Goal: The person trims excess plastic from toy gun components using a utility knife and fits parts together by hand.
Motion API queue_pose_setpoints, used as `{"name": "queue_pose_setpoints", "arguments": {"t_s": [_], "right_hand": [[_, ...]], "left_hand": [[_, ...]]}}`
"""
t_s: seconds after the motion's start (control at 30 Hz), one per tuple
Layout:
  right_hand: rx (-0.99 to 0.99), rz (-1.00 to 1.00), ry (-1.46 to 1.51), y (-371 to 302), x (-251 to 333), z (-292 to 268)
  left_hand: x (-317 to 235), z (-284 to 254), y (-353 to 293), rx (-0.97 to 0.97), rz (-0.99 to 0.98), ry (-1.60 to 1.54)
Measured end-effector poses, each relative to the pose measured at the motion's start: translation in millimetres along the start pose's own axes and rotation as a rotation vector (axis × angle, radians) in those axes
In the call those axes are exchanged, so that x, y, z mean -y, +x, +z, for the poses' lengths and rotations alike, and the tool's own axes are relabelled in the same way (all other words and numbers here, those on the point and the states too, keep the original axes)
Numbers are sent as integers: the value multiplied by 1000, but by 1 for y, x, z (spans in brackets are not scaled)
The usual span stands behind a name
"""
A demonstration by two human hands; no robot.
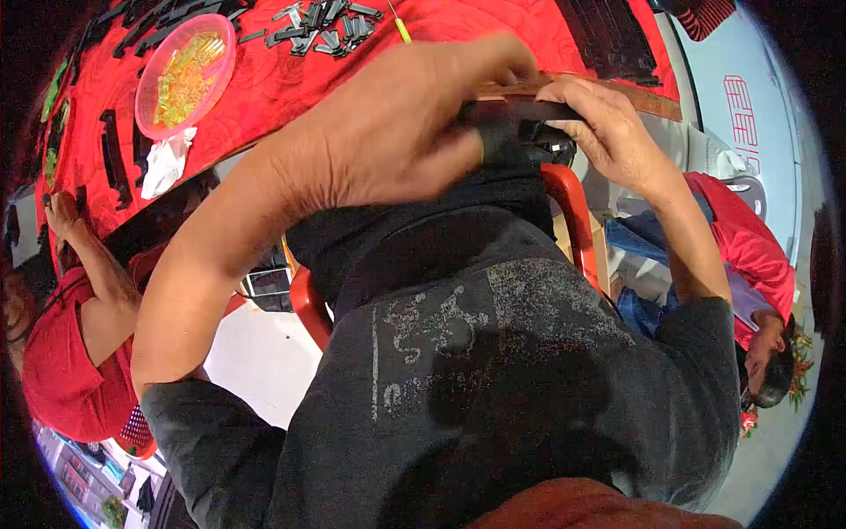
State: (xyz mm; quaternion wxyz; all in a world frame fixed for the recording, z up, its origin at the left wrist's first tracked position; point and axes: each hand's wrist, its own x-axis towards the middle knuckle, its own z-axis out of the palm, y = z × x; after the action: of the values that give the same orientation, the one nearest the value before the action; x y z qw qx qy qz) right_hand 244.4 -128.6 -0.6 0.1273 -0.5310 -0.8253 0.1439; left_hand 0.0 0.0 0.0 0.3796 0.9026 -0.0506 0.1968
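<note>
My right hand [608, 128] is closed on one end of a long black plastic strip [515, 112], pinched between thumb and fingers near the table edge. My left hand [405, 123] reaches across from the left, back of the hand up. Its thumb and fingers lie below and above the strip's other end, smeared by motion; whether they grip it cannot be made out. A thin-shafted tool with a yellow-green handle [404, 32] shows just beyond my left hand, partly hidden by it. A small yellow-green patch is visible by my left thumb.
The red-covered table [264, 97] carries a pink basket [229, 66] of small yellowish clear parts, a heap of small black and grey pieces [322, 28], dark strips [612, 40] and white tissue [167, 163]. People in red sit left [75, 361] and right [749, 234]. A red chair [573, 207] is near my lap.
</note>
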Motion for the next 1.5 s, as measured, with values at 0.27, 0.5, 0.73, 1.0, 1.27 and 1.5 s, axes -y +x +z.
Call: {"name": "queue_pose_setpoints", "arguments": {"t_s": [0.27, 0.5, 0.73, 1.0, 1.27, 1.5], "right_hand": [[-71, -52, -180, 6, 16, 2], [-115, -59, -240, 5, 12, 9], [-87, -11, -198, 7, 12, 10], [-137, 69, -52, 9, 12, 9], [-98, 34, -130, 11, 5, 9], [-68, 81, -35, 6, 1, 14]], "left_hand": [[3, 19, 9, 46, -198, 139], [8, 30, 12, 11, -414, -162], [4, 35, 17, 22, -462, -44], [12, 33, 29, 155, -565, -247], [22, 38, 27, 16, -378, -199], [20, 32, 23, 36, -294, 60]]}}
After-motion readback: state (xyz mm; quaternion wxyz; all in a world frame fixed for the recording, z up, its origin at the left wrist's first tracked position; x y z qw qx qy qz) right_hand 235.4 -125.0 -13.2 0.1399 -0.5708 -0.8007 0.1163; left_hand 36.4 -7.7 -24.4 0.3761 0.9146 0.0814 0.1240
